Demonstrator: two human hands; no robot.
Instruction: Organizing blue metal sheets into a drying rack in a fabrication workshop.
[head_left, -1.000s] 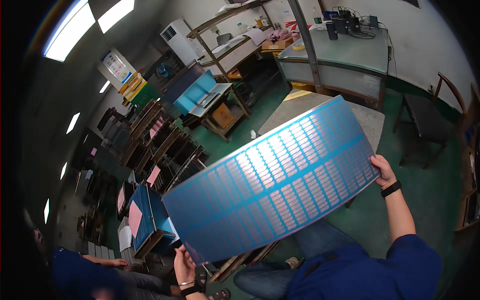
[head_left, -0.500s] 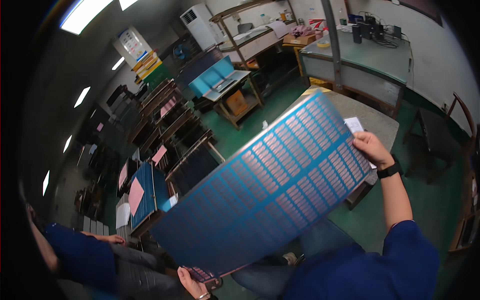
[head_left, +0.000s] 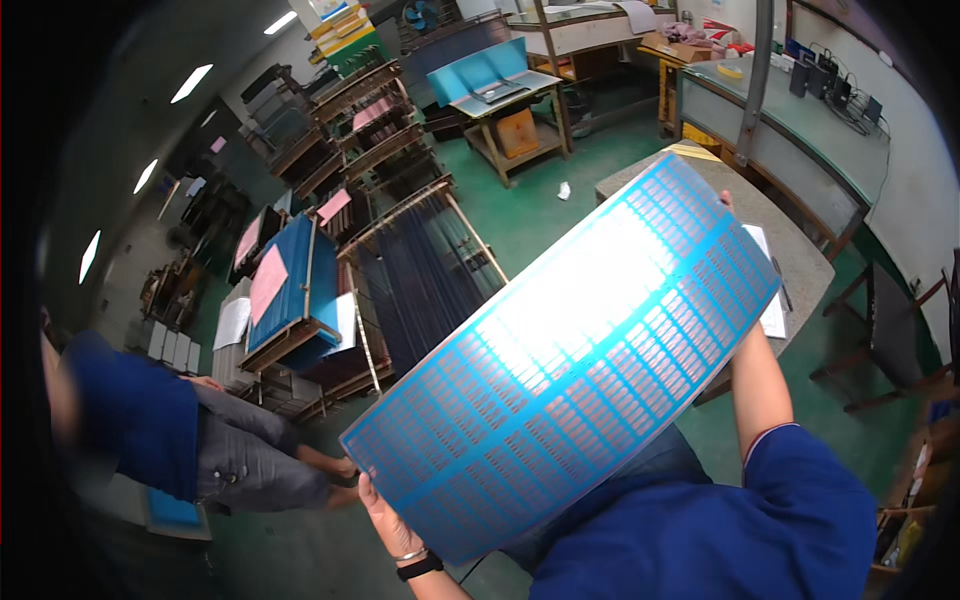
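Observation:
A large, thin blue circuit board panel (head_left: 530, 400) with rows of copper-coloured patterns slants across the middle of the view, its right end higher. A bright glare washes out part of its upper half. My left hand (head_left: 385, 520) grips the panel's lower left end, thumb at the edge. Behind the upper right end is my right hand (head_left: 727, 201); only a bit of finger shows past the edge, and the forearm passes beneath the panel. Most of that hand's fingers are hidden.
Beyond the panel's right end stands a grey table (head_left: 800, 255) with papers (head_left: 772, 318). Racks (head_left: 425, 270) and a stack of blue panels (head_left: 300, 285) under a pink sheet are at left. Another person (head_left: 150, 420) stands at far left. A black chair (head_left: 880, 325) is at right.
The panel has tilted so that light glares off it. My right hand has gone from showing at the right edge to mostly behind the panel. The view has shifted.

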